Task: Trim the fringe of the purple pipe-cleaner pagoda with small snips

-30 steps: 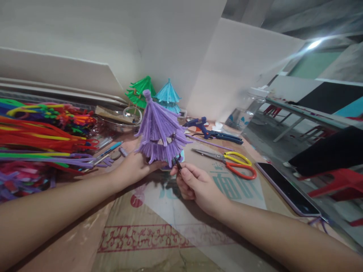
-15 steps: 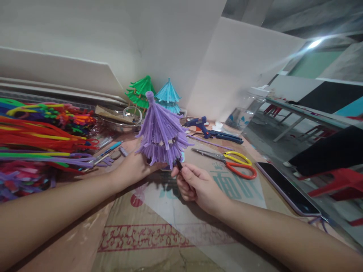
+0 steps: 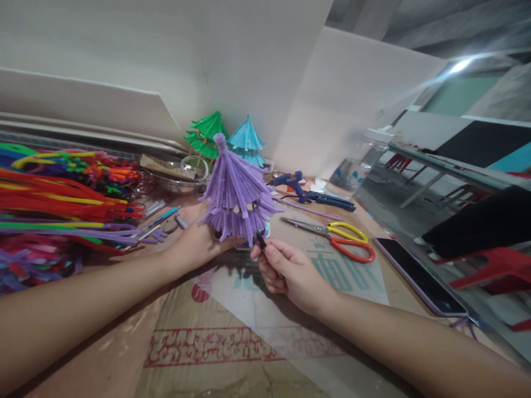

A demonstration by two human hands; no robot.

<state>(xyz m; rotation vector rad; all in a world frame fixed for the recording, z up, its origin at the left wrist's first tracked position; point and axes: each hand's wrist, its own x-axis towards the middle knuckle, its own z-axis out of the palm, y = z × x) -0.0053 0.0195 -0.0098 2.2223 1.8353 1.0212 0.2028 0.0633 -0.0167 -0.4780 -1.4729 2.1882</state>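
Observation:
A purple two-tiered pavilion made of pipe cleaners (image 3: pixel 238 188) stands upright in the middle, its roof strips fanning outward. My left hand (image 3: pixel 199 237) is closed around its lower part from the left, with most of the fingers hidden behind the roof edge. My right hand (image 3: pixel 286 271) pinches slim black tweezers (image 3: pixel 261 242) between thumb and forefinger. Their tips reach the underside of the lower roof at its right front; whether they grip anything there cannot be made out.
Colourful pipe cleaners (image 3: pixel 53 193) lie in bundles at left, near a metal bowl (image 3: pixel 174 182). Behind stand a green pavilion (image 3: pixel 205 135) and a blue one (image 3: pixel 248 138). At right are a glue gun (image 3: pixel 292 182), scissors (image 3: pixel 348 240), a phone (image 3: pixel 418 276) and a clear plastic jar (image 3: pixel 360 157).

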